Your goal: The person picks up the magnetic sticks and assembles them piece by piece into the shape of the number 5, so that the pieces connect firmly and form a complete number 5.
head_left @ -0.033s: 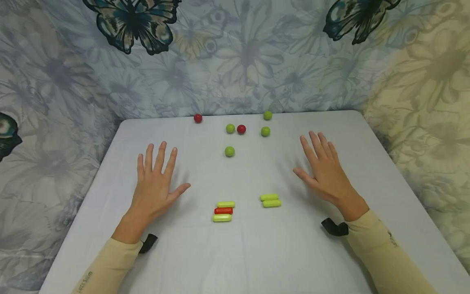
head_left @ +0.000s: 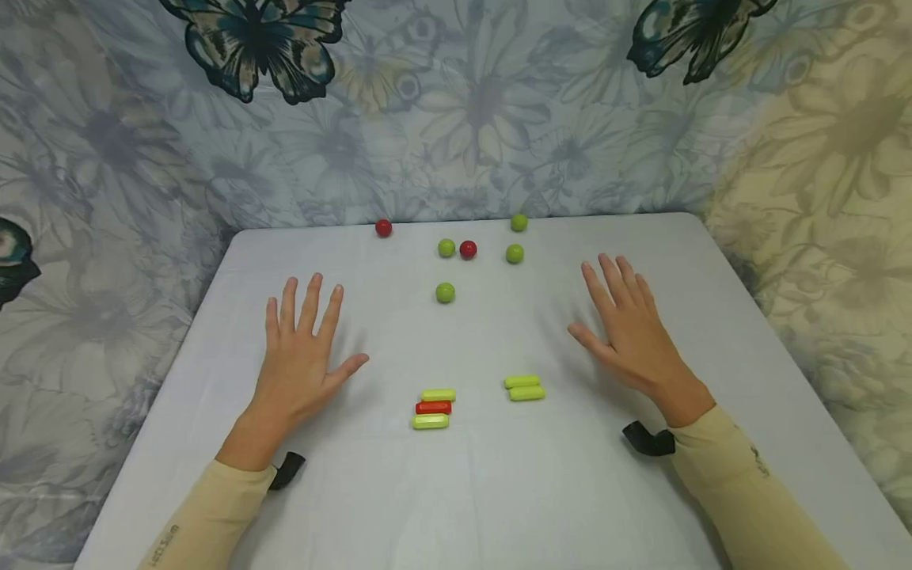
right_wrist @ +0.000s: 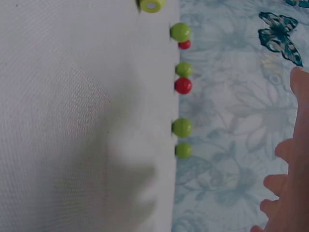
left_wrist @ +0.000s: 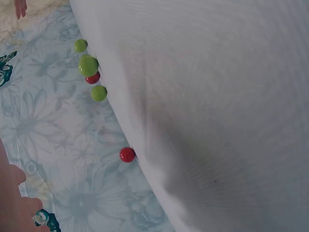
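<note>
My left hand (head_left: pixel 295 372) is spread out above the left side of the white table, holding nothing. On the right, my right hand (head_left: pixel 630 340) also has its fingers extended and holds nothing. Between them lie small rods: a yellow-green rod (head_left: pixel 438 395), a red rod (head_left: pixel 433 408) and another yellow-green rod (head_left: pixel 431 422) in a stack of rows. Two more yellow-green rods (head_left: pixel 526 393) lie side by side, nearer the right hand. Farther back are several green balls (head_left: pixel 445 293) and two red balls (head_left: pixel 468 250). In the right wrist view, fingers (right_wrist: pixel 277 184) show at the right edge.
The white table (head_left: pixel 356 491) has its back edge against a floral cloth (head_left: pixel 484 142) with butterfly prints. One red ball (head_left: pixel 383 228) and one green ball (head_left: pixel 518 222) sit close to that edge. A black wrist mount (head_left: pixel 648 439) sticks out from the right sleeve.
</note>
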`<state>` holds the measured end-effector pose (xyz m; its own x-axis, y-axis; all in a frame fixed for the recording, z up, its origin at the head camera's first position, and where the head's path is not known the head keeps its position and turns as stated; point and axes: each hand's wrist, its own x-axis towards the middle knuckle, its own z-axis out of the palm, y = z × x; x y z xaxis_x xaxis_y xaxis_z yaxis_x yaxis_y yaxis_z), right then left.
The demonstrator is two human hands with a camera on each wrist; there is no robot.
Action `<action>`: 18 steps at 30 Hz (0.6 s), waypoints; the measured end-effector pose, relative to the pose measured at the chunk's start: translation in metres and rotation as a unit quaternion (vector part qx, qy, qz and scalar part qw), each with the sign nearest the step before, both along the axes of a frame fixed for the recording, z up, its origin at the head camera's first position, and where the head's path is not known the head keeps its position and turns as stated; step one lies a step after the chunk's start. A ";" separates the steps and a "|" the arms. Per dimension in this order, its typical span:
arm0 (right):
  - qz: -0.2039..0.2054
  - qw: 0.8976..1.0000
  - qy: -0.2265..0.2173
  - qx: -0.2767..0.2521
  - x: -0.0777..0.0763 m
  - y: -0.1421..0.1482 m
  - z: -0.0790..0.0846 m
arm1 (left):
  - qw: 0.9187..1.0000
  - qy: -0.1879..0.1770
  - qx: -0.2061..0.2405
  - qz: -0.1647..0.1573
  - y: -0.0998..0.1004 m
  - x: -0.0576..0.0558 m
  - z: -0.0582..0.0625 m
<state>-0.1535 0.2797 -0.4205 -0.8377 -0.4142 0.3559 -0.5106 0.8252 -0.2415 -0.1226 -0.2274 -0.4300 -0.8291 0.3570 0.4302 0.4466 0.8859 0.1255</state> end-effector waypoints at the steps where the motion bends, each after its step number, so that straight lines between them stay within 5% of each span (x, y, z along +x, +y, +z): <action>1: 0.001 1.000 -0.001 0.000 0.000 0.000 0.000 | 1.000 0.001 0.002 -0.003 0.000 0.000 0.000; 9: 0.045 0.995 0.007 -0.084 -0.014 -0.008 0.010 | 0.996 -0.047 0.073 -0.035 0.006 0.002 0.005; 13: 0.089 0.986 -0.018 -0.137 -0.039 -0.022 0.021 | 0.984 -0.098 0.134 -0.058 0.017 0.001 0.011; 18: 0.135 0.978 -0.086 -0.133 -0.075 -0.047 0.038 | 0.968 -0.169 0.158 -0.095 0.039 -0.008 0.016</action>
